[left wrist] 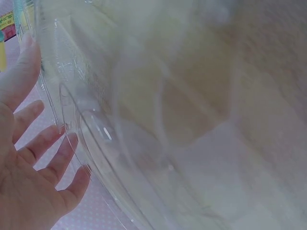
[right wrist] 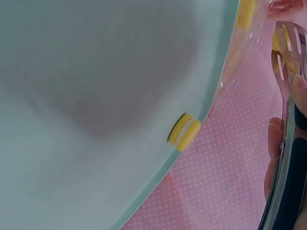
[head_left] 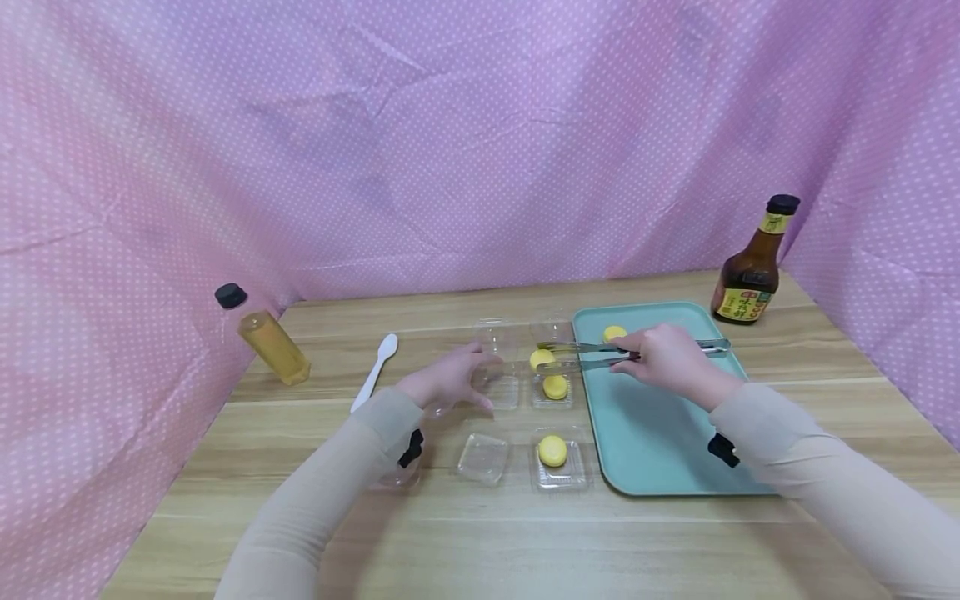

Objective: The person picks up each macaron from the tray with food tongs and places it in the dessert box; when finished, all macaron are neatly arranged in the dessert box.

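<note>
My right hand grips metal tongs over the teal tray. At the tongs' tips is a yellow macaron, above a clear plastic box that contains another macaron. A third macaron sits in the nearer clear box. On the tray's far left part lies one more macaron. My left hand, fingers spread, is beside a clear box with its lid up. In the left wrist view its fingertips are by a clear plastic edge; contact is hard to tell.
Another clear box lies nearer the front, and one more is partly hidden under the left wrist. A white spoon and a bottle of amber liquid stand left. A brown bottle stands behind the tray's right corner.
</note>
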The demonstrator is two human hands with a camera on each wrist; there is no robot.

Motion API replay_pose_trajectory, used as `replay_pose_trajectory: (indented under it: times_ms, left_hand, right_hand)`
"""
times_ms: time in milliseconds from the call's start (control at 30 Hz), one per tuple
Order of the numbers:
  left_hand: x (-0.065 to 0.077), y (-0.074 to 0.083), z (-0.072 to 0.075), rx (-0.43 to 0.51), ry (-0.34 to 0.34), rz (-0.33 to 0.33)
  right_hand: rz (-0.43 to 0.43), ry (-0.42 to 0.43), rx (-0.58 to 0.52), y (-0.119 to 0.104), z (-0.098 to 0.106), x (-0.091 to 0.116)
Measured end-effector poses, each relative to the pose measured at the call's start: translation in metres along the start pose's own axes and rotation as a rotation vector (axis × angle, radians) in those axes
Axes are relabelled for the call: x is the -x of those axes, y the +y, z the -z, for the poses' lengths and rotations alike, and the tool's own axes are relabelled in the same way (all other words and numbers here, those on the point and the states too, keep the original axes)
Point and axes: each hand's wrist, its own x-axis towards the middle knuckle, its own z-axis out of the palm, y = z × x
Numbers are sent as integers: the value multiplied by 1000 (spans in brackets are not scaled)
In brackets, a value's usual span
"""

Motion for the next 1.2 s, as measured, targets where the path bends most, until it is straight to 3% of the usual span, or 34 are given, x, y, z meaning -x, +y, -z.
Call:
replay_pose_trajectory:
  times_ms: [667, 1200]
  left_hand:
    - [1, 2, 1, 23, -5, 25]
    - [3, 3, 0, 39, 12, 2]
  right_hand:
    - [188, 77, 26, -27, -26, -23]
    - [230, 74, 60, -32, -37, -29]
